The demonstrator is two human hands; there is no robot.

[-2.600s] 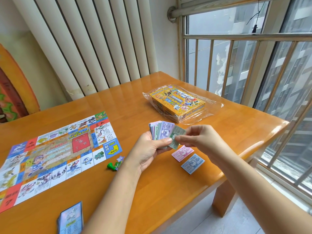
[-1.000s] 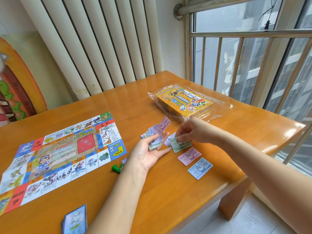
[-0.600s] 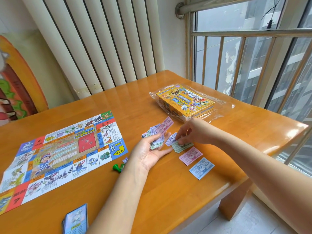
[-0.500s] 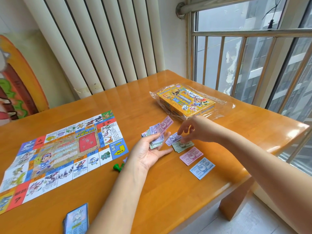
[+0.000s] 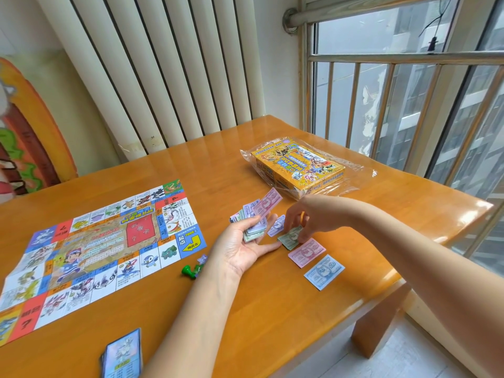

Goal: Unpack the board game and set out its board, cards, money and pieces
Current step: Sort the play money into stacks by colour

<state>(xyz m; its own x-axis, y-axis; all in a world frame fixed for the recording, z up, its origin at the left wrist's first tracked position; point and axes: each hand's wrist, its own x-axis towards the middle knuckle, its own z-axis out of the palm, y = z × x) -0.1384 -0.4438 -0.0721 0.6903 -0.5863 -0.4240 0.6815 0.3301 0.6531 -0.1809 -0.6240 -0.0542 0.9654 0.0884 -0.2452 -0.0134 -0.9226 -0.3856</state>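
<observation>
Just in front of the yellow cardboard game box (image 5: 300,167), the left hand (image 5: 242,249) lies palm up, its thumb clamping a fanned stack of paper money (image 5: 253,222). The right hand (image 5: 308,216) pinches green paper notes (image 5: 289,238) lying on the wooden table (image 5: 245,309).

The pink note (image 5: 306,252) lying on the bench (image 5: 245,309) reads 1000; the blue note (image 5: 324,271) beside it, nearer me, reads 500. The far pink note (image 5: 270,199) in the fan of notes (image 5: 256,233) my left hand (image 5: 240,249) holds also shows 1000. On the board (image 5: 92,249), the blue corner square carries 起点, 2000 and, on its yellow arrow, 由此去; two red squares bear a question mark. I cannot read the green notes (image 5: 289,240) my right hand (image 5: 311,218) pinches, nor the yellow box (image 5: 300,167).
</observation>
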